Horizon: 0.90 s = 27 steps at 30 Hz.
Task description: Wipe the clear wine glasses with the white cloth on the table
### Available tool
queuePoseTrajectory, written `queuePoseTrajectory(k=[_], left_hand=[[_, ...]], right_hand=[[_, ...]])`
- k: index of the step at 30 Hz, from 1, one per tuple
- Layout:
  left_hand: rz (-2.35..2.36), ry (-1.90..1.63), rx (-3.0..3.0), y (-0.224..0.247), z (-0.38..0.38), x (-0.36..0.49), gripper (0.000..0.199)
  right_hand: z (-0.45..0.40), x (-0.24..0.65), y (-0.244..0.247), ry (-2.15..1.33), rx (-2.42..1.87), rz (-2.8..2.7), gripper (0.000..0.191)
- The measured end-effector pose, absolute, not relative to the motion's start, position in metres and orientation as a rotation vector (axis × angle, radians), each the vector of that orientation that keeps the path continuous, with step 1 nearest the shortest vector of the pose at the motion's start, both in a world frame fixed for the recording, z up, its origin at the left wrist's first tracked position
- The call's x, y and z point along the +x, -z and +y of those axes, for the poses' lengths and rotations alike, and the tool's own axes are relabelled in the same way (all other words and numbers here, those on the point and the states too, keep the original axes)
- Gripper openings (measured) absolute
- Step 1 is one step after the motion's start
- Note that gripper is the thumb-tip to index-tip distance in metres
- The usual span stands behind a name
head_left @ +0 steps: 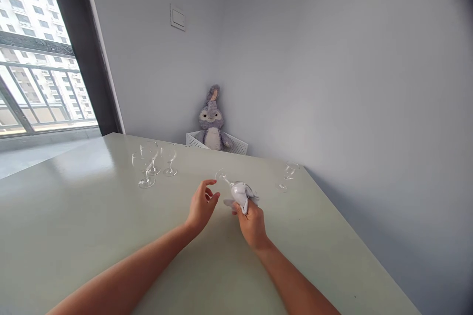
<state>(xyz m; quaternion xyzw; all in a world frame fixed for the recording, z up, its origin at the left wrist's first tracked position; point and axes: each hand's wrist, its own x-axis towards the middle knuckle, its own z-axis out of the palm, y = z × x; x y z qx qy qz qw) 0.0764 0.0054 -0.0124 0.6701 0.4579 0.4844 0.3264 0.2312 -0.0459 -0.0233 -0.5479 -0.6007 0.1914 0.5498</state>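
A small wine glass (228, 182) is tilted over the table, its round foot pointing up and left and its bowl toward me. Light grey cloth (242, 195) fills or covers the bowl and hangs out around it. My right hand (252, 220) is closed on the cloth at the bowl end; how its fingers meet the glass is partly hidden. Just left of the glass foot, my left hand (202, 205) has thumb and fingers curved and apart, with nothing between them.
Three stemmed glasses (147, 183) stand upright in a group at the left. Another stemmed glass (288, 172) stands near the right edge of the pale table (92, 241). Behind the table, a plush toy (212, 133) sits in a white perforated basket (242, 146) by the wall corner.
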Motion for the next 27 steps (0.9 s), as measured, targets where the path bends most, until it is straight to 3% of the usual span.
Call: queuePoseTrajectory(k=[5, 12, 15, 21, 25, 27], left_hand=[[1.144, -1.114, 2.632, 0.006, 0.015, 0.062, 0.031], [1.13, -0.868, 2.788, 0.016, 0.029, 0.056, 0.021], [1.251, -0.825, 2.697, 0.023, 0.032, 0.055, 0.021], [1.567, -0.664, 2.584, 0.023, 0.035, 0.052, 0.024], [1.399, -0.664, 2.657, 0.02, 0.022, 0.061, 0.023], [1.215, -0.707, 2.716, 0.019, 0.015, 0.066, 0.025]], right_hand=[[-0.047, 0.223, 0.025, -0.782, -1.158, -1.443, 0.013], [-0.034, 0.239, 0.019, -1.096, -1.06, -1.334, 0.029], [-0.027, 0.254, 0.017, -0.815, -1.226, -1.304, 0.036], [-0.039, 0.261, 0.0, 0.199, -1.377, -1.541, 0.04], [-0.05, 0.238, -0.006, 0.349, -1.217, -2.067, 0.048], [-0.051, 0.229, -0.003, 0.324, -1.171, -2.186, 0.043]])
